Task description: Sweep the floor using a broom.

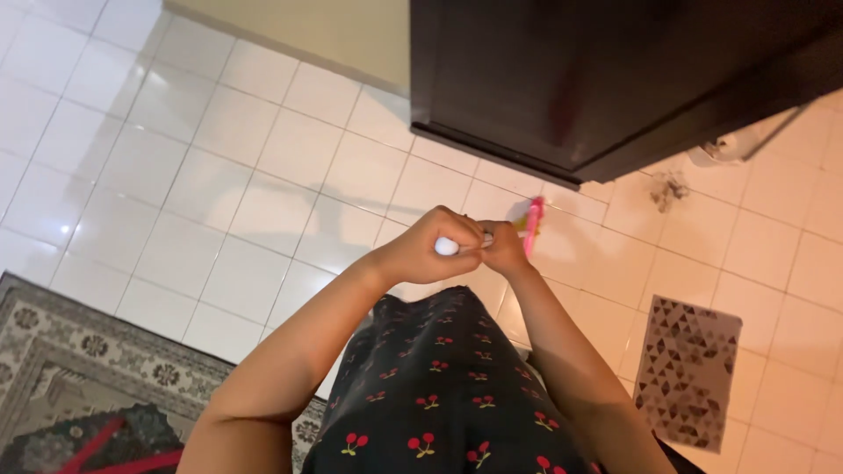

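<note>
Both hands met at chest height above tiled floor (219,167). Left hand (430,246) closed round white handle end (446,247). Right hand (505,247) closed on same stick, just beside left. Pink brush head (532,224) stuck out past right hand, toward dark cabinet (571,79). Patterned mat (689,369) lay right, rug (79,369) left.

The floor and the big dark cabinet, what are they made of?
The floor looks like glazed ceramic tile: pale squares, grout lines, shiny reflections. The dark cabinet seems to be wood or laminate board with a smooth semi-gloss finish; its faint sheen leaves that open.
</note>
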